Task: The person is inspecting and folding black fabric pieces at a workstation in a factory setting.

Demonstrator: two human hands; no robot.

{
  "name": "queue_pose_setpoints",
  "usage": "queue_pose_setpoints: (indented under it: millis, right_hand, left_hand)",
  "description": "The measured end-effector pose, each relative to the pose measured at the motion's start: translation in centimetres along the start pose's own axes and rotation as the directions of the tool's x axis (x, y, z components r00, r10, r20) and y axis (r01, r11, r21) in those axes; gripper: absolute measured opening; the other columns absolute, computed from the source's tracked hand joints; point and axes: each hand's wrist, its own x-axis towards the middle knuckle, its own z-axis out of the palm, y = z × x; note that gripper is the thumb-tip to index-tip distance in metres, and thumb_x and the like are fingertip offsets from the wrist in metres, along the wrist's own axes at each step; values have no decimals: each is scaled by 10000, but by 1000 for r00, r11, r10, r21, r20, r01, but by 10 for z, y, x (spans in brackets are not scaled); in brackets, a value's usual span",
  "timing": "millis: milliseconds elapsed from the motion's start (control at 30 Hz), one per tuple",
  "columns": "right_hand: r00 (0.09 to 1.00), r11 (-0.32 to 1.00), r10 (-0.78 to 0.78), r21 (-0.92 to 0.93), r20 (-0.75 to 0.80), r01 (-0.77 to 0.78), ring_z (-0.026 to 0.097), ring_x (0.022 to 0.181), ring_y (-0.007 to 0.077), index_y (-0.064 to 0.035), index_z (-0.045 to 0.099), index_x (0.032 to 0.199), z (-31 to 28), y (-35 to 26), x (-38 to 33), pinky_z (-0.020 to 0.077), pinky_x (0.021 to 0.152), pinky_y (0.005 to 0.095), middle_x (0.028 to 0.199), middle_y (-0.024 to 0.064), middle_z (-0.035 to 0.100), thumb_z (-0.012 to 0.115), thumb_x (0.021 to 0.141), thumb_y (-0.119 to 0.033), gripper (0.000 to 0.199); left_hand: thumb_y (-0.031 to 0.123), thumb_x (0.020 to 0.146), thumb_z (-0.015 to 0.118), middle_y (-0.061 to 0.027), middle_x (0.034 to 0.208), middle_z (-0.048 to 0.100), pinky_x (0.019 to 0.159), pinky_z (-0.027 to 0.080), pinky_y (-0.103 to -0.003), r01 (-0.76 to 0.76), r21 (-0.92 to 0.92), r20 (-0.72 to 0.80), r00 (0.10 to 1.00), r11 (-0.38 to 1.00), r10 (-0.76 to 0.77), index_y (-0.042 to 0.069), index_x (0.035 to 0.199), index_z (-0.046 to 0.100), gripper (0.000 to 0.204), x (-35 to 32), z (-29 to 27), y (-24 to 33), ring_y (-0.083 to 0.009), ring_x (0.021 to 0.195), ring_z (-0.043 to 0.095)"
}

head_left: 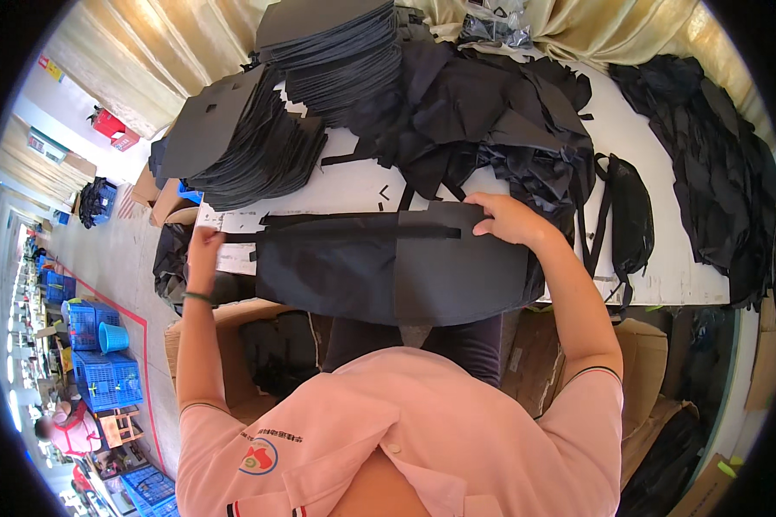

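Observation:
A black fabric piece (328,274) lies flat across the near edge of the white table, with a stiff dark grey panel (461,267) over its right half. A long black strap (353,233) runs sideways along its upper part. At the left end, my left hand (204,250) is closed on the strap's end, which sticks out past the fabric. My right hand (510,221) grips the panel's upper right edge between thumb and fingers. What lies under the panel is hidden.
Tall stacks of dark panels (224,138) stand at the table's far left. Behind my right hand is a heap of black fabric (483,103). A black mesh pouch (631,215) and more fabric (707,164) lie at the right. Open cardboard boxes (638,362) flank my legs below.

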Motion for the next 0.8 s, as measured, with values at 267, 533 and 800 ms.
queue_pose_setpoints:
  millis: [267,533,800]
  right_hand:
    - [990,975,-110,-202,-90,90,670,1025,373,-144,561,1350,-7,-55,-30,521,874,444,1131,174,701,803,766,-187,633]
    - [924,918,-290,-346,-250,194,681,906,324,-127,537,1336,2,-62,-46,489,852,423,1020,122,707,815,748,-157,650]
    - [889,794,-354,-596,-291,122,677,757,222,-92,556,1284,20,-64,-46,410,800,380,860,64,662,788,769,-164,570]
  left_hand:
    - [208,878,766,-96,1274,624,1050,431,-363,-520,-492,621,352,698,700,44,1282,598,468,-30,156,204,-212,1204,570]
    - [33,813,783,-51,1181,669,955,495,-312,-42,-320,939,-148,946,311,41,1326,578,553,-34,226,269,-153,1070,617]
    - [-71,761,752,-43,1215,649,992,479,-312,82,-403,906,-103,911,410,37,1365,542,648,-40,223,262,-138,1101,594]
